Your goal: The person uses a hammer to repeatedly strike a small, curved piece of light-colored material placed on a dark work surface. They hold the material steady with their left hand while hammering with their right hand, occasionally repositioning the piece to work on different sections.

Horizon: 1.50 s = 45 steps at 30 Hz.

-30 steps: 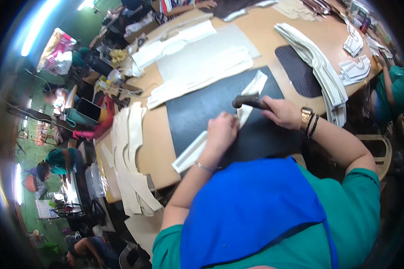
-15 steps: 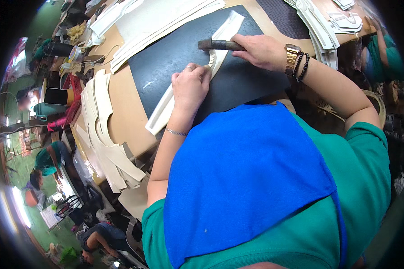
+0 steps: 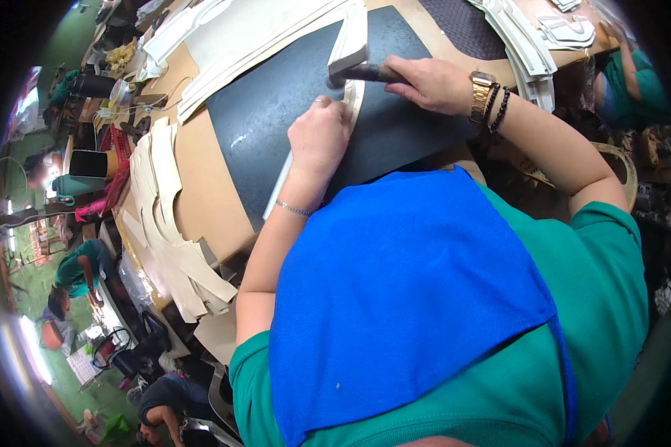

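Observation:
A long, curved cream strip (image 3: 353,36), which looks like leather, lies across a black mat (image 3: 257,127). My left hand (image 3: 319,138) is closed on the strip near its middle, fingers curled at its inner edge. Part of the strip is hidden under that hand and forearm. My right hand (image 3: 434,83) grips the handle of a hammer (image 3: 371,72). Its dark, slightly blurred head is over the strip, just beyond my left fingers; I cannot tell whether it touches.
Cream cut pieces (image 3: 156,179) are stacked at the table's left edge, with more stacked pieces (image 3: 525,48) at the far right. Long cream sheets (image 3: 257,52) lie beyond the mat. A co-worker (image 3: 634,86) is at the right; others, including a person in green (image 3: 80,267), are at the left.
The strip has turned counterclockwise, its far end swinging left and its near end now mostly behind my left forearm. The hammer head has shifted a little and its tilt differs.

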{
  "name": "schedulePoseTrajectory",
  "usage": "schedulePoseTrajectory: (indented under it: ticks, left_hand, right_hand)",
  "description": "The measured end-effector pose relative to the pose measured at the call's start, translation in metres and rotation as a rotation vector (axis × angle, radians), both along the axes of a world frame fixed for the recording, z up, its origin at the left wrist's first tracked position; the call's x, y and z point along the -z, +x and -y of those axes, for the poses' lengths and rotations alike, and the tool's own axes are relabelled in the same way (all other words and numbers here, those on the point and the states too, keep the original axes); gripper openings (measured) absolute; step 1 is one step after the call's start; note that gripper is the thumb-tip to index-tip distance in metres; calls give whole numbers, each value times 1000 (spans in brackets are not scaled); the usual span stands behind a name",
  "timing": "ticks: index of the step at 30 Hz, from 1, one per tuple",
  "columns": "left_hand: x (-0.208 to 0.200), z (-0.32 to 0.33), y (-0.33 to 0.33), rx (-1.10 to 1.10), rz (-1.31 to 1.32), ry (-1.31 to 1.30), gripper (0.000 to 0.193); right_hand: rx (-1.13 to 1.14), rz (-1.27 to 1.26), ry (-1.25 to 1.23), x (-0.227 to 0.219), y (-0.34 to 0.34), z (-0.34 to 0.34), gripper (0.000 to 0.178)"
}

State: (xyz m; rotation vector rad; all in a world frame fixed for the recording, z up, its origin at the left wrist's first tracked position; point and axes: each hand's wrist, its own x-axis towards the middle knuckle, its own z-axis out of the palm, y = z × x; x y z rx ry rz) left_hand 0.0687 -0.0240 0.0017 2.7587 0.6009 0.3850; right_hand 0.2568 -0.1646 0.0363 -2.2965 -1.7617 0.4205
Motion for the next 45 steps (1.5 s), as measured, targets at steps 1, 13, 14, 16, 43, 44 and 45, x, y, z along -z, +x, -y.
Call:
schedulePoseTrajectory:
  ticks: [1,13,14,16,43,44,45]
  left_hand:
    - [-1,3,0,32,-28,47,25]
    - [4,-14,-15,82,115,-204,22]
    - [4,-14,-8,91,98,-186,22]
    - [8,-10,9,28,138,-231,22]
    - [4,-20,8,23,48,-223,18]
    - [4,-17,8,45,61,-128,16]
    - [6,-16,7,54,80,-81,16]
  right_hand:
    - [16,-10,-89,0,2,2,30]
    - [-90,8,-53,-9,-11,3,28]
    - [-12,6,-92,-10,-10,3,29]
    - [-51,8,158,-3,-1,9,30]
    - [2,-111,280,6,4,8,32]
    - [21,-84,167,4,2,7,31]
    - [36,-56,58,-5,-1,3,31]
